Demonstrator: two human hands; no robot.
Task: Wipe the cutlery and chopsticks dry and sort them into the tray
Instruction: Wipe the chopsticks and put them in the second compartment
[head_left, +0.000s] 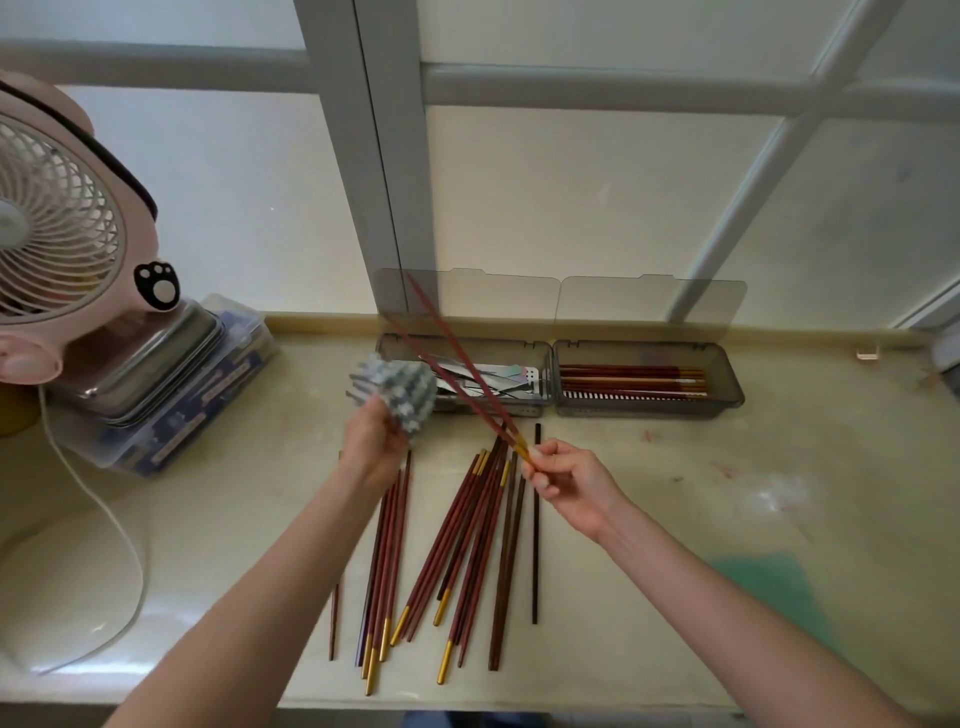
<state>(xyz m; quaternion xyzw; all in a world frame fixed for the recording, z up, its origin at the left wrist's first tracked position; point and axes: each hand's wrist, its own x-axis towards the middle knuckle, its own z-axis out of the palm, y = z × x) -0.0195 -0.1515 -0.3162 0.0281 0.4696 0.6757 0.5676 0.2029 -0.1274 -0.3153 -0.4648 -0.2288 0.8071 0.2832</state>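
A pale, stained counter (727, 493) runs beneath a frosted window (571, 208); a fan (57, 218) stands at left; loose chopsticks (467, 545) lie before the tray (649, 408); the left hand (371, 439) grips a cloth (402, 392); the right hand (563, 480) pinches two chopsticks (506, 432), raised over the tray.

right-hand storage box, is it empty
No, the right-hand storage box holds several red chopsticks with gold ends, lying lengthwise.
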